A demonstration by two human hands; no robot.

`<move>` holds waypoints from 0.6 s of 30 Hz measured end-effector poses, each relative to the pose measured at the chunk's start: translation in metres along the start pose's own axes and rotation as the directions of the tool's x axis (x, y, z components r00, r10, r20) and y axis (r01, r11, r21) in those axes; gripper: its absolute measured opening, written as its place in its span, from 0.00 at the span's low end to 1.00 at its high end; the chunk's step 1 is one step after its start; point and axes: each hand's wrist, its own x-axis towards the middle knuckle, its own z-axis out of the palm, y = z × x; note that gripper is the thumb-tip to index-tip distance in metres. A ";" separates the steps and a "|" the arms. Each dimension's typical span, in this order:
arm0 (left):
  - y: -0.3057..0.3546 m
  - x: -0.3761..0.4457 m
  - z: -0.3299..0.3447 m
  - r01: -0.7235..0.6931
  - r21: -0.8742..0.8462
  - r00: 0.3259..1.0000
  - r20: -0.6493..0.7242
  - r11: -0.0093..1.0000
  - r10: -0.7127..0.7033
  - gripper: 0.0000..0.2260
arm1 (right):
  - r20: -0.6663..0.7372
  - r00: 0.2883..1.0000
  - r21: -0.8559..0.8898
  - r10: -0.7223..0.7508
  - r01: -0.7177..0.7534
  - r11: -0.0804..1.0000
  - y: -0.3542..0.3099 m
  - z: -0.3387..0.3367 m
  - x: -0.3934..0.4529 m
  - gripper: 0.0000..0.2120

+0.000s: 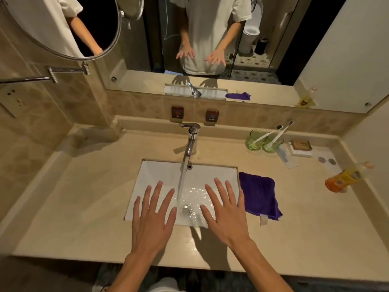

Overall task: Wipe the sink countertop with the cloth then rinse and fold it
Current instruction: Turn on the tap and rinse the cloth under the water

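Observation:
A purple cloth point(260, 196) lies folded on the beige countertop point(84, 197), just right of the white sink point(151, 173). Its white tag points toward the front edge. My left hand point(153, 218) hovers over the left half of the basin with fingers spread and straight, palm down. My right hand point(226, 213) is held the same way over the right half, its little finger near the cloth's edge without holding it. Between the hands, water streams from the chrome faucet point(191, 140) onto the drain point(186, 209).
Two green glasses point(264, 141) with toothbrushes stand at the back right, beside a soap dish point(301, 147). An orange bottle point(345, 178) lies near the right wall. A wall mirror point(294, 60) runs along the back, and a round mirror point(63, 24) hangs at the left.

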 end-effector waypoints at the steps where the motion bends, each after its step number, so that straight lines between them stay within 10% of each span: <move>1: 0.002 0.000 0.000 -0.004 -0.003 1.000 -0.001 1.000 0.004 0.25 | -0.005 1.000 0.005 0.008 -0.008 1.000 0.000 0.000 -0.001 0.29; 18: 0.044 0.034 0.018 -0.178 -0.047 0.984 0.023 0.983 0.179 0.25 | -0.045 0.975 -0.003 0.219 -0.220 0.976 0.034 -0.012 -0.011 0.29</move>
